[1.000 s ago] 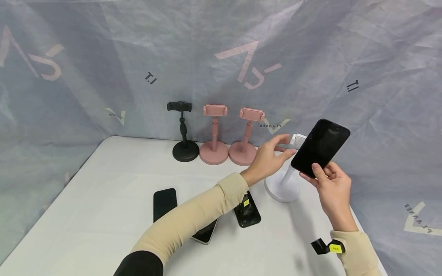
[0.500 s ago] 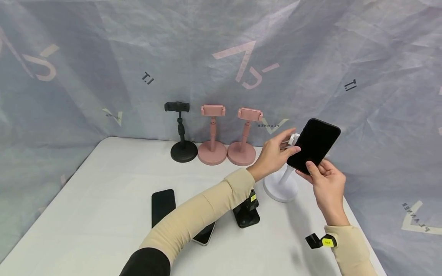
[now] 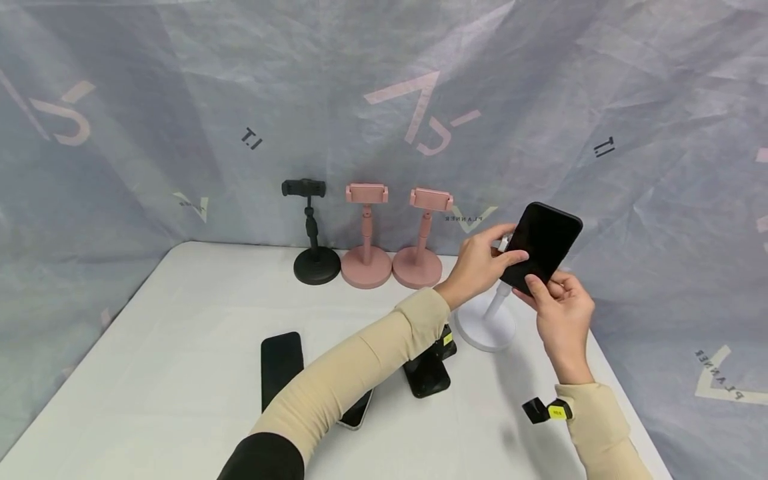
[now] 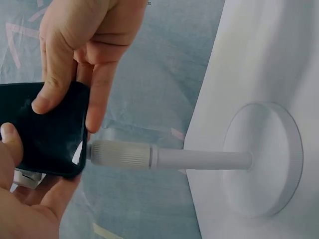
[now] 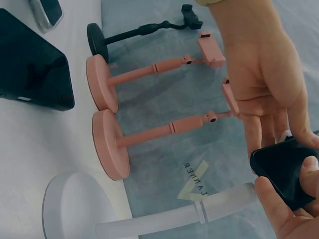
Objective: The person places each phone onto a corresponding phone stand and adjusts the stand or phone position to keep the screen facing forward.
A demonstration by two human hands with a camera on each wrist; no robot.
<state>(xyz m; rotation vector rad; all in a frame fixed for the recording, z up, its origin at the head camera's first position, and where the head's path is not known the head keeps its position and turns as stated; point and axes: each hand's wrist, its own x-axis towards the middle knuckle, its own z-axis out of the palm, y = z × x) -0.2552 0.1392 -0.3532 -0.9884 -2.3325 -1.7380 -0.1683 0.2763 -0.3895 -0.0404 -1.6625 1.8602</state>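
A black smartphone (image 3: 547,233) is tilted in front of the upper end of a white phone stand (image 3: 487,328), covering most of its clamp. My right hand (image 3: 563,323) grips the phone's lower edge, thumb on the screen and fingers behind. From the left, my left hand (image 3: 477,268) pinches the phone's other side, its thumb on the screen and its fingers behind, around the white clamp. A bit of the clamp (image 4: 27,178) shows beside the phone in the left wrist view. Whether the clamp holds the phone is hidden.
One black phone stand (image 3: 317,265) and two pink ones, a left (image 3: 366,268) and a right (image 3: 417,268), stand in a row at the table's back. A dark phone (image 3: 282,363), a part-hidden phone (image 3: 358,411) and another phone (image 3: 427,375) lie on the white table (image 3: 174,347).
My left hand has moved right, from beside the clamp onto the phone, and its thumb now lies on the screen. The phone and right hand have shifted slightly left.
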